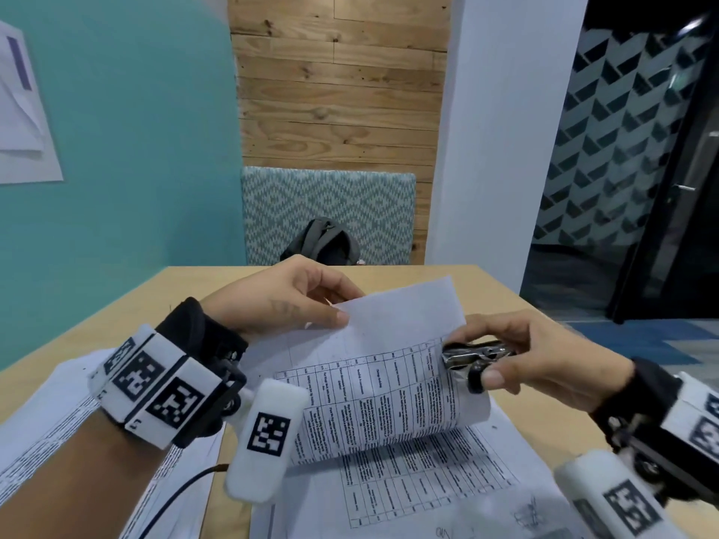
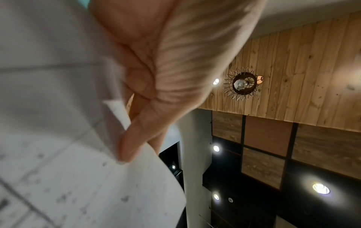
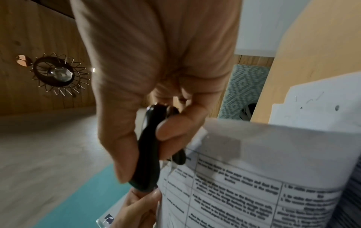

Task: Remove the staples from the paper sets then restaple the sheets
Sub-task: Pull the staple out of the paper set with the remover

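Note:
A printed paper set (image 1: 397, 375) with tables on it is lifted and curled above the wooden table (image 1: 186, 289). My left hand (image 1: 338, 311) pinches its far top corner between thumb and fingers; the left wrist view shows the thumb (image 2: 134, 138) pressed on the sheet (image 2: 78, 177). My right hand (image 1: 502, 359) grips a black and metal staple remover (image 1: 463, 355) whose claws meet the set's right corner. In the right wrist view the staple remover (image 3: 148, 154) sits between thumb and fingers (image 3: 171, 131) against the paper's edge (image 3: 254, 169). The staple itself is hidden.
More printed sheets lie flat under the lifted set (image 1: 428, 492) and in a pile at the left (image 1: 58, 414). A black cable (image 1: 183, 496) runs across the near table. A dark backpack (image 1: 323, 243) sits on the patterned bench beyond the table's far edge.

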Tool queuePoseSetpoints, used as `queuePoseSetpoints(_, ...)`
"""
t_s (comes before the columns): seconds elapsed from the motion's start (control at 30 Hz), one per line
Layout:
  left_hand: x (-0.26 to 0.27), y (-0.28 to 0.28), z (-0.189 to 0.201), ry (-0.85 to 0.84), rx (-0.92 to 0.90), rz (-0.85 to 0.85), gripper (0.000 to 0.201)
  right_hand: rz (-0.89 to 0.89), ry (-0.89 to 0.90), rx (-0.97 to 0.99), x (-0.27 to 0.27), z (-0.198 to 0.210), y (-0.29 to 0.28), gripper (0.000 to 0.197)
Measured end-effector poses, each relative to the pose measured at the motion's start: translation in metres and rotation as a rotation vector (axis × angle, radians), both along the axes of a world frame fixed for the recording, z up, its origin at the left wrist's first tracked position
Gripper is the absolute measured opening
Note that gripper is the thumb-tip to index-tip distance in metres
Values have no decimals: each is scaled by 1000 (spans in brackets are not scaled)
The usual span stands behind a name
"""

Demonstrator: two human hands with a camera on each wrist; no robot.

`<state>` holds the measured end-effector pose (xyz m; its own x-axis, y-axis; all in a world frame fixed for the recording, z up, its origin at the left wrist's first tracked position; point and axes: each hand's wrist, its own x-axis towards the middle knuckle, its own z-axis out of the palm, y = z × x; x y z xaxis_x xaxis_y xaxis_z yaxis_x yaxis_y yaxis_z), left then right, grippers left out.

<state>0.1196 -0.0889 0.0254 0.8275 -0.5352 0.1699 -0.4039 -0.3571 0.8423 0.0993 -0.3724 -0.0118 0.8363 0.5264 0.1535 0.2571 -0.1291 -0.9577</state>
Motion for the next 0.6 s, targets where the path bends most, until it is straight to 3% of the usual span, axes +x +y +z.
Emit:
queuePoseSetpoints(0.13,0,-1,4,6,11,-37,28,25,-19,59,0,-1,6,65)
queuePoseSetpoints(0.3,-5,16,16,-32,31,30,33,-27,-47,151,0,2,5,68)
queuePoseSetpoints(0.4,-3,45,18,-35,13,79,56,-93,-72,268,3,8,1,70)
queuePoseSetpoints(0.5,0,68,2,73,-21,52,69,-157,-88,377,7,14,-2,70)
queuePoseSetpoints(0.6,0,62,-25,103,-101,16,56,-198,-94,442,10,16,-1,70)
